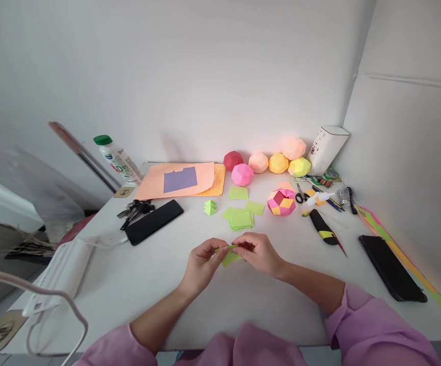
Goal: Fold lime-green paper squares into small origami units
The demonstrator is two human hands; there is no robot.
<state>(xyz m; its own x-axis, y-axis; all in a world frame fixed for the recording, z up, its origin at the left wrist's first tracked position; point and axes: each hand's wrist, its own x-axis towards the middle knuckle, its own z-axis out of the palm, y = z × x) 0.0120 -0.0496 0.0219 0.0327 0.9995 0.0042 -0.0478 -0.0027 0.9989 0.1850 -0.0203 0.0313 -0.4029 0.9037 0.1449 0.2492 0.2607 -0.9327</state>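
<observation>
A small green sheet of paper (230,257) is pinched between both my hands over the front middle of the table. My left hand (205,260) grips its left upper edge with thumb and fingers. On the other side, my right hand (257,251) pinches the upper right edge. Just beyond them lies a stack of green paper pieces (241,219), with one more green piece (239,193) farther back. A small folded green paper stack (210,207) stands to the left of these pieces.
Several faceted paper balls (259,162) line the wall, and a multicoloured one (281,202) sits nearer. Scissors (301,195), a utility knife (323,227) and a black pouch (391,268) lie right. A black phone (154,222), keys (135,210), paper sheets (149,184) and a bottle (118,160) are left.
</observation>
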